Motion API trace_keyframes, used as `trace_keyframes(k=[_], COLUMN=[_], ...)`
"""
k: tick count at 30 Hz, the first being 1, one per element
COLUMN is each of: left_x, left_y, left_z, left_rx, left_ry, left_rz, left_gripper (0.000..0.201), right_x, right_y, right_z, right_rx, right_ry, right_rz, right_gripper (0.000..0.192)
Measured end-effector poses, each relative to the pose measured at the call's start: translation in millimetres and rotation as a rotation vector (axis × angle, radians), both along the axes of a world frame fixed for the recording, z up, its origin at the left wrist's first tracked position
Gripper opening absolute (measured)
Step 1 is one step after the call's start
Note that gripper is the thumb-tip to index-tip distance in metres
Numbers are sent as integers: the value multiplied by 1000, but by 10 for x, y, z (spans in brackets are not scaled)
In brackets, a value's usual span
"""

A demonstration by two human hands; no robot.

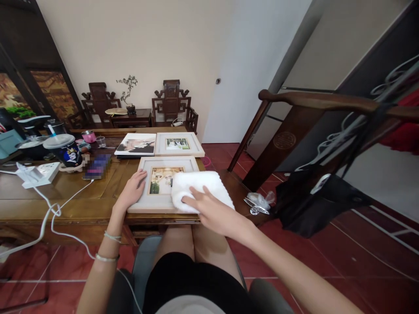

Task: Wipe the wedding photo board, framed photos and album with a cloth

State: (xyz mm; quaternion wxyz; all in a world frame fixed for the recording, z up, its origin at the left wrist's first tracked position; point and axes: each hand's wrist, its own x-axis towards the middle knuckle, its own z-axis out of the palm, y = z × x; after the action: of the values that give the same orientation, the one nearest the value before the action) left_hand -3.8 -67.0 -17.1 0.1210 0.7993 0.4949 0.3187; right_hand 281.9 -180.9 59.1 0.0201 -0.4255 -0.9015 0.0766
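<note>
A light wooden picture frame (134, 206) with a small photo in its wide mat lies flat at the table's front edge. My left hand (133, 187) rests on its left side, fingers over the border, holding it. On the frame's right part lies a fluffy white cloth (212, 185), which covers part of the photo and the right border. My right hand (206, 207) presses on this cloth and grips it, with two fingers stretched across the top. The thumb is partly hidden. Just behind sits a second picture frame (196, 150), beside a photo print (147, 144) on a dark stack.
Left on the wooden table (114, 205) are a phone (97, 167) on a charging cable, a lidded cup (65, 150) with a straw, and a white power strip (41, 174). A wooden chair (278, 135) stands at the right with a black bag (314, 200) and a plastic-wrapped item (258, 203).
</note>
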Motion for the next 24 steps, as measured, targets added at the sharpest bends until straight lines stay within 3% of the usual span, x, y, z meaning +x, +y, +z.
trace_keyframes(k=[3,5,11,14,16,19,24], left_x=[-2,-5,-19,-21,-18,-9,-7], left_y=[3,6,2,0,2,6,6], left_z=[-7,-13,-17,-18,-20,-28,-32], left_rx=[1,-1,-2,-8,-16,-21,-15], left_ry=[-1,4,33,33,26,2,-34], left_rz=[0,3,1,-6,2,16,11], left_gripper=[49,49,48,48,48,47,47], right_x=[-24,-27,-4,-17,-45,-84,-38], right_y=[-157,-94,687,1103,1234,1115,427], right_z=[63,36,-203,-245,-243,-219,-70], right_rx=[-50,-56,130,194,215,197,52], right_ry=[-5,1,101,151,113,2,-70], right_rz=[15,1,-99,-178,-213,-180,5], right_gripper=[62,63,65,63,61,62,58])
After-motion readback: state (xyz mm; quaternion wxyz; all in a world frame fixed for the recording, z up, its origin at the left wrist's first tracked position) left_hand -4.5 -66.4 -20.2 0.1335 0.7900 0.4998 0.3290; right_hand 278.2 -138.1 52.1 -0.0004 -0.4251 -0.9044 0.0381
